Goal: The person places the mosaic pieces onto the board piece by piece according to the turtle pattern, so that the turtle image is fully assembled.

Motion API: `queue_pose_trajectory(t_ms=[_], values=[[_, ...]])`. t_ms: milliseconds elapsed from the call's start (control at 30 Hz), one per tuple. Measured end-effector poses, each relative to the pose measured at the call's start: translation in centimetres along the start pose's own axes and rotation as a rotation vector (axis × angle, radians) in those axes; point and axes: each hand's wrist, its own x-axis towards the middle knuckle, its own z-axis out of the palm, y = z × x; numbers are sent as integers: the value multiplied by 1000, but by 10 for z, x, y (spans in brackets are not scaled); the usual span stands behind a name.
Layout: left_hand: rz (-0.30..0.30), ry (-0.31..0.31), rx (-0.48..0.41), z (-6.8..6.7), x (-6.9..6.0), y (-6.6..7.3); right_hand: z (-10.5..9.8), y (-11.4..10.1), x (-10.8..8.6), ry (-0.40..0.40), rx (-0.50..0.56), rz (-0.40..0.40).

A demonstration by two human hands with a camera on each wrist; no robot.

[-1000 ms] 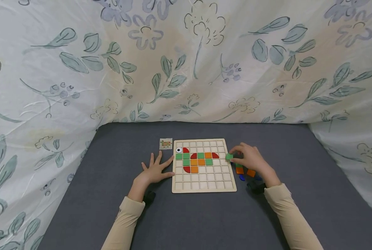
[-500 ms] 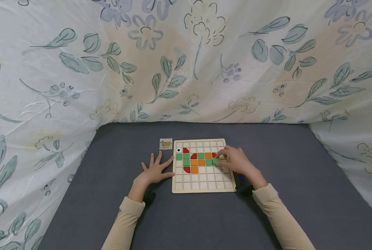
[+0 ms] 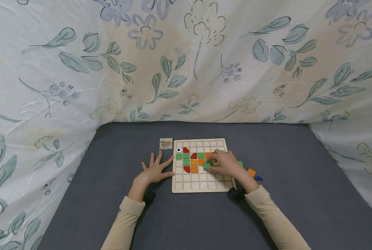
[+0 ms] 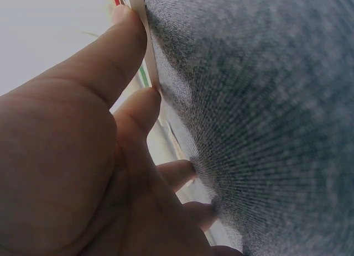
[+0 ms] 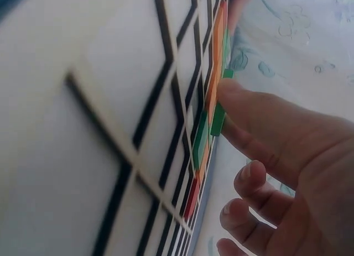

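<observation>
A wooden grid board [image 3: 204,186] lies on the table with red, green and orange tiles and one eye tile [image 3: 179,150] set in its cells. My right hand [image 3: 224,163] is over the board's right half and pinches a green square tile [image 3: 206,166] between thumb and finger. In the right wrist view that green tile [image 5: 222,109] stands tilted, close to the tiles in the board. My left hand [image 3: 154,172] lies spread at the board's left edge. Its thumb and a fingertip touch the board's side [image 4: 145,40] in the left wrist view.
A small picture card [image 3: 165,143] lies at the board's upper left corner. Right of the board are loose tiles, among them an orange square [image 3: 251,172] and a blue piece [image 3: 258,178], partly behind the right hand. A flowered cloth [image 3: 186,69] hangs behind the table.
My right hand has carried the green tile leftward from beside the board's right edge to over the cells below the tile rows. The left hand has stayed put.
</observation>
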Motion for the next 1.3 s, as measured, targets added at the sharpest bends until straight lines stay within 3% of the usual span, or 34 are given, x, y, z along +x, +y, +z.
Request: queue_pose_trajectory(t_ms=[467,1300], values=[[1,-4,-5,2,0,-2,8,-15,5,-36,-33,2],[10,-2,12,1,0,-5,15,-15,4,-19,-34,-32]])
